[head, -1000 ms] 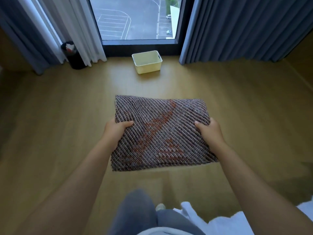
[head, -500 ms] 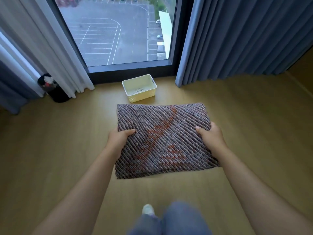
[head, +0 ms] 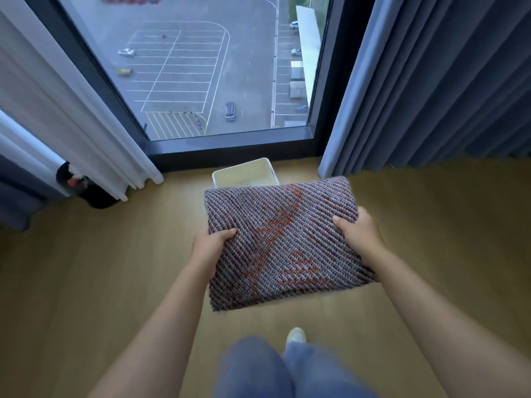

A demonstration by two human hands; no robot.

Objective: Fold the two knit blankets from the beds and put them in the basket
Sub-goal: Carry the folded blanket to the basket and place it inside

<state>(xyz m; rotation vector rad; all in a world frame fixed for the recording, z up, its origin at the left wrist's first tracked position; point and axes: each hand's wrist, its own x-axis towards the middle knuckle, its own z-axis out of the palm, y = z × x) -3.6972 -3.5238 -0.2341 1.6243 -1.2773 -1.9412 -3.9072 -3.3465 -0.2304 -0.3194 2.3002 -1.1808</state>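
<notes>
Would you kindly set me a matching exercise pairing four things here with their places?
Things:
1. folded grey-and-orange knit blanket
2. cream plastic basket
3. black round bin
4. grey-blue curtain

Places:
a. hanging right of the window
b. gripped by the left hand and right hand
c. at the left, beside the white curtain
d. on the floor below the window

Pairs: 1-b, 2-d, 3-c, 4-a.

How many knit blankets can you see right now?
1: the folded knit blanket, gripped by left hand and right hand, overlapping the basket, whose near part is hidden.
</notes>
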